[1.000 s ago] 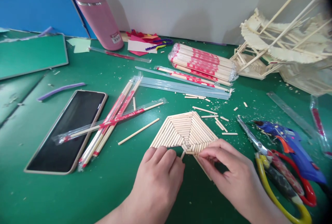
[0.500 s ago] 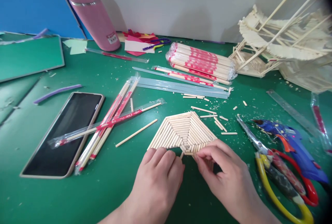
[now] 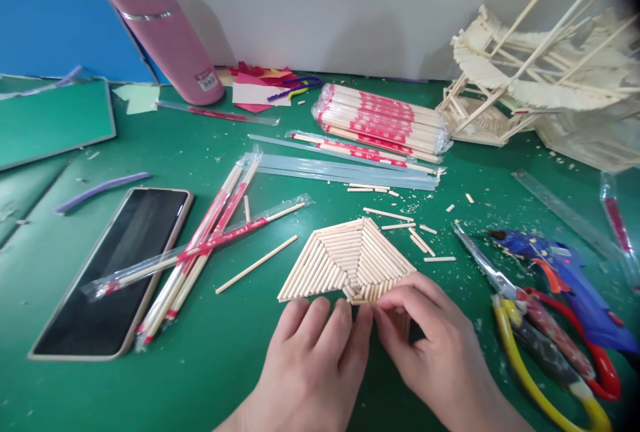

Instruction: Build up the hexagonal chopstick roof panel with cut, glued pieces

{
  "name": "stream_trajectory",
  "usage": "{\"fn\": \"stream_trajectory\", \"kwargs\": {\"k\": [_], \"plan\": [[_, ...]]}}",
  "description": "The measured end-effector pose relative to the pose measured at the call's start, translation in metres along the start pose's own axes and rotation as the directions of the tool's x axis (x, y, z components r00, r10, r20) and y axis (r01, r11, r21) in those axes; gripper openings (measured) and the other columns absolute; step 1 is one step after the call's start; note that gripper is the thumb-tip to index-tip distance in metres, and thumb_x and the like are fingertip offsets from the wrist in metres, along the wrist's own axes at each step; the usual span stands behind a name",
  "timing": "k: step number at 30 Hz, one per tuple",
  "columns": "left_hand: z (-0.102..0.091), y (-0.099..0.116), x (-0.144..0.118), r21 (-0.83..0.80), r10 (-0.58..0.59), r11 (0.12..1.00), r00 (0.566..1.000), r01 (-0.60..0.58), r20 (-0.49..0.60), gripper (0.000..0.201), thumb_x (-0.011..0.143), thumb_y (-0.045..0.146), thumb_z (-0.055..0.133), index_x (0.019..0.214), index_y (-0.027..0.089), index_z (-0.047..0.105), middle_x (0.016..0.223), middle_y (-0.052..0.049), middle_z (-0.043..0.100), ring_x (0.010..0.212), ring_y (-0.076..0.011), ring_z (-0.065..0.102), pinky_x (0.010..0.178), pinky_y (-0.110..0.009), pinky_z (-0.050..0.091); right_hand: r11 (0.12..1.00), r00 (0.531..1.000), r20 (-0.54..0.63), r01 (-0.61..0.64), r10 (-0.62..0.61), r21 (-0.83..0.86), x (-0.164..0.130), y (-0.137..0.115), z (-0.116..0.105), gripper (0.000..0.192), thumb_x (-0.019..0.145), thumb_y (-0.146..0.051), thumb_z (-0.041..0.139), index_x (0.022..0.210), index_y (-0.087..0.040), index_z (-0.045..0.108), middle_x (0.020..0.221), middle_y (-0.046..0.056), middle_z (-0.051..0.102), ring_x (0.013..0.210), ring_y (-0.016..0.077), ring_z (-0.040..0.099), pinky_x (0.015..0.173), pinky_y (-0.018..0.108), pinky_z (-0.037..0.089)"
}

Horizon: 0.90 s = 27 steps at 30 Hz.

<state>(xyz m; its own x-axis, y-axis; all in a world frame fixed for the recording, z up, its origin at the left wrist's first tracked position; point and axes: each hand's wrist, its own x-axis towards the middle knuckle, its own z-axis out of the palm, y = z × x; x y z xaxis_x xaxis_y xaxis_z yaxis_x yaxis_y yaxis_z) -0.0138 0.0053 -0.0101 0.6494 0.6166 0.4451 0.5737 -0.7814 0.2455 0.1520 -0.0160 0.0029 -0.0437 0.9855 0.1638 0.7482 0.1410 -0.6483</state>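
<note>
A flat fan-shaped panel of glued wooden sticks (image 3: 345, 260) lies on the green mat (image 3: 225, 352) near the front. My left hand (image 3: 313, 365) rests at the panel's near edge with its fingertips against the sticks. My right hand (image 3: 430, 345) pinches the panel's near right edge, covering that corner. The two hands' fingertips almost meet at the panel's centre point. I cannot tell whether a small stick piece sits between the fingers. Loose short stick pieces (image 3: 420, 240) lie just beyond the panel.
A phone (image 3: 113, 269) and wrapped chopsticks (image 3: 205, 245) lie left. A chopstick bundle (image 3: 383, 124), clear glue sticks (image 3: 345, 171) and a pink bottle (image 3: 160, 29) sit behind. Scissors (image 3: 530, 315), a blue glue gun (image 3: 565, 285), a ruler (image 3: 563, 209) and a stick model (image 3: 540, 85) are on the right.
My left hand's fingers slid right toward the panel's centre, closing the gap with my right hand and hiding the small stick seen between them. The view shifted slightly.
</note>
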Motion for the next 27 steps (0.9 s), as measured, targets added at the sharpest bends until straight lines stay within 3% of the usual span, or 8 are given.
{"fn": "stream_trajectory", "kwargs": {"k": [16,27], "plan": [[0.006,0.0058,0.0042,0.098,0.011,0.995,0.997,-0.004,-0.071,0.033,0.085,0.009,0.031,0.091,0.01,0.063,0.084,-0.007,0.064,0.072,-0.0203,0.052,0.065,-0.036,0.034,1.0,1.0,-0.007,0.002,-0.002,0.012,-0.0016,0.0024,0.003,0.01,0.079,-0.011,0.052,0.072,-0.018,0.053,0.069,0.001,0.049,0.064,0.0141,0.045,0.055,0.028,0.038],[0.0068,0.0049,0.002,0.082,-0.017,0.996,0.999,0.021,-0.044,0.031,0.085,0.009,0.033,0.095,0.012,0.062,0.087,-0.008,0.064,0.078,-0.0207,0.054,0.069,-0.037,0.037,1.0,1.0,0.01,-0.015,0.015,0.004,0.0,0.0008,0.0011,0.01,0.079,-0.012,0.051,0.072,-0.018,0.055,0.068,0.002,0.049,0.064,0.0149,0.046,0.055,0.029,0.038]]}}
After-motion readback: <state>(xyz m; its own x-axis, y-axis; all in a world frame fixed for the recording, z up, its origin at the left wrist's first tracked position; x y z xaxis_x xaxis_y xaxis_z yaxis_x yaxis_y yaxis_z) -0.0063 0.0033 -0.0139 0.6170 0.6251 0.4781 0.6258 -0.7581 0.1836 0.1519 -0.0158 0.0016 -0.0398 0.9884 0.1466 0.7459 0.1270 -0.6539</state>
